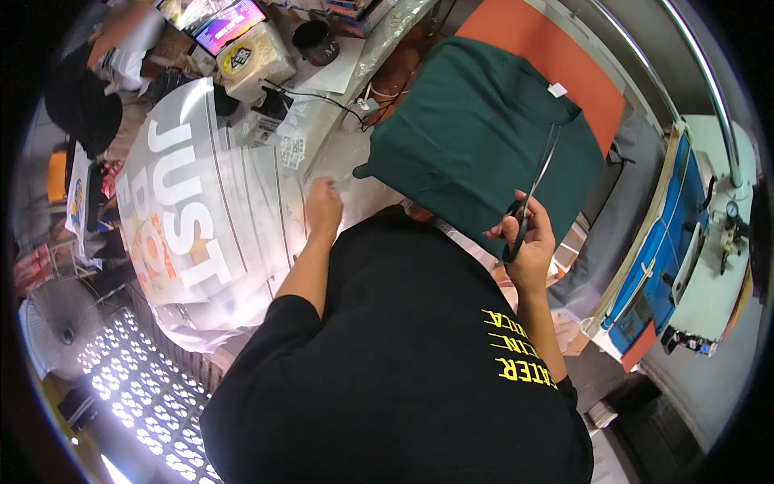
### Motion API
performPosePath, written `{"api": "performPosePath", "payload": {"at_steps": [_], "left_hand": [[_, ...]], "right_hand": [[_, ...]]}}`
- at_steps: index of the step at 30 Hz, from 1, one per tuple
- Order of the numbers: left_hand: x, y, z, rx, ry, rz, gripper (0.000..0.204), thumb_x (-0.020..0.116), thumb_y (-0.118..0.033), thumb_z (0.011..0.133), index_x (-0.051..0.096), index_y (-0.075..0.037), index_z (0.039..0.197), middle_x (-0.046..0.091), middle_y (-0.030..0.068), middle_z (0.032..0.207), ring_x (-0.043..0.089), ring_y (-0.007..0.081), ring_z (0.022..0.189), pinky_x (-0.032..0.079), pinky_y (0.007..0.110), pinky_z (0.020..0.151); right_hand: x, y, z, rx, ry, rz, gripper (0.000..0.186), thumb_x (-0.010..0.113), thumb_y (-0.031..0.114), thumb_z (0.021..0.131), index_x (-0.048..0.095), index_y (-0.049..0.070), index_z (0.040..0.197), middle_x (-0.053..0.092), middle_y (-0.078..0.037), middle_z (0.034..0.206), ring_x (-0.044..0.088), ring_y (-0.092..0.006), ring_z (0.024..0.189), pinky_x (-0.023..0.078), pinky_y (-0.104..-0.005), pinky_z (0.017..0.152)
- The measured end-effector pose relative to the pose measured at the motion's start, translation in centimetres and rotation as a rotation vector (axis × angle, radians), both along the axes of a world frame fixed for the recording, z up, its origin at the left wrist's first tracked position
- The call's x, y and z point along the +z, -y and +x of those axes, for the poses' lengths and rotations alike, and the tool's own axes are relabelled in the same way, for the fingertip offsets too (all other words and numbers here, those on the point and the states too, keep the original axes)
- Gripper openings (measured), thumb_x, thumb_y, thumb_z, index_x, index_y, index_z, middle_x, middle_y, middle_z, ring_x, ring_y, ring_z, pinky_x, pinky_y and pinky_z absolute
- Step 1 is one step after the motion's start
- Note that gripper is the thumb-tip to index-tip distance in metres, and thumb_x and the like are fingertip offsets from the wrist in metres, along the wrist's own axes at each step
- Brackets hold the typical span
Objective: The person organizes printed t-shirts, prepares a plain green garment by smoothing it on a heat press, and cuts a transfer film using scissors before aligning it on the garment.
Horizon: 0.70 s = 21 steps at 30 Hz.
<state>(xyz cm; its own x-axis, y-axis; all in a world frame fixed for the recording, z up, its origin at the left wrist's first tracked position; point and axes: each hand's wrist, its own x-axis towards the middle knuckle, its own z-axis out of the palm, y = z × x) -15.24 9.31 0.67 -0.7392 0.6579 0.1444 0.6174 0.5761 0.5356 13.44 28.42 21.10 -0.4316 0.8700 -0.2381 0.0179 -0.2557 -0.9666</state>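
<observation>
In the head view my right hand (526, 238) grips black-handled scissors (549, 153), their long blades pointing up over a folded dark green garment (459, 121) on an orange board (601, 85). My left hand (324, 208) has curled fingers beside the edge of stacked translucent film sheets (181, 202), which carry large white and coloured lettering; whether anything is in those fingers I cannot make out. A small white label (557, 90) shows at the garment's neckline.
A press machine (709, 242) with metal rails and a blue bed stands right. A lit screen (226, 24), black mug (316, 42), wrapped package (256, 60) and cables occupy the upper middle. A fan (56, 327) is lower left. Another person (81, 105) is partly visible at upper left.
</observation>
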Motion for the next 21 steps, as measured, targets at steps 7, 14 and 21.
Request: {"api": "performPosePath", "payload": {"at_steps": [7,14,21], "left_hand": [[-8.6,-1.9,-0.6,-0.381,-0.120,-0.473,0.015,0.054,-0.012,0.086,0.063,-0.006,0.097,0.066,0.0146,0.090,0.065,0.0364,0.080,0.054,0.045,0.068],[-11.8,-4.6,1.2,-0.410,-0.209,-0.899,0.019,0.055,-0.018,0.084,0.073,-0.013,0.086,0.066,0.0097,0.091,0.062,0.0291,0.088,0.045,0.043,0.076],[24.5,-12.9,-15.0,-0.581,0.960,-0.412,0.020,0.068,-0.019,0.089,0.074,-0.001,0.093,0.074,0.0076,0.084,0.070,0.0135,0.078,0.055,0.029,0.067]], "right_hand": [[-0.2,-1.4,-2.1,0.168,0.109,0.084,0.054,0.079,0.014,0.085,0.053,0.000,0.131,0.055,0.001,0.089,0.055,-0.0080,0.079,0.049,-0.0234,0.071],[-1.9,-2.2,-1.0,0.106,0.261,0.251,0.052,0.084,0.018,0.080,0.060,0.001,0.124,0.055,0.001,0.090,0.053,-0.0070,0.078,0.043,-0.0214,0.068],[-2.3,-3.5,-3.4,-0.147,0.350,0.178,0.040,0.078,0.009,0.084,0.062,0.001,0.120,0.059,-0.001,0.069,0.057,-0.0092,0.050,0.045,-0.0237,0.043]]}}
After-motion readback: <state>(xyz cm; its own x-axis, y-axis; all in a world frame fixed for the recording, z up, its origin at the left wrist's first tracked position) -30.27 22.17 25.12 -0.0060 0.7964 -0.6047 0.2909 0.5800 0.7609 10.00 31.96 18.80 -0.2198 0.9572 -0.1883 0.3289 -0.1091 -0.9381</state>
